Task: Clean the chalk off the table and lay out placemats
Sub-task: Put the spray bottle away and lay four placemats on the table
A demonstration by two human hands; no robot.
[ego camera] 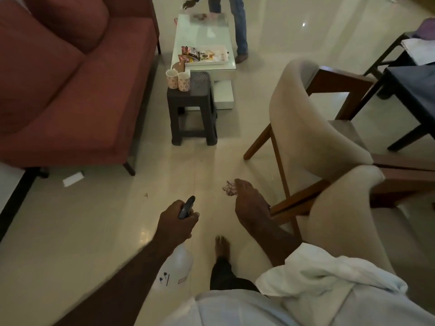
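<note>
Shiny cream floor tiles (94, 231) fill a dim room. A big red sofa (70, 90) sits left, two soft beige chairs (306, 128) right. The white glass table (202, 36) stands far ahead, past a dark stool (195, 107) with two cups (172, 79). A white towel (329, 274) hangs on the right arm. The left hand (176, 223) grips a clear spray bottle (177, 262) with a dark top. The right hand (249, 204) pinches a small crumpled wad (228, 188).

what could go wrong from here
1. The towel lies loose over the right forearm and could slip off.
2. Two cups stand at the stool's edge near the path; a brush could topple them.
3. Snack packets and a tray sit on the table; spray from the bottle in the left hand might wet them.
</note>
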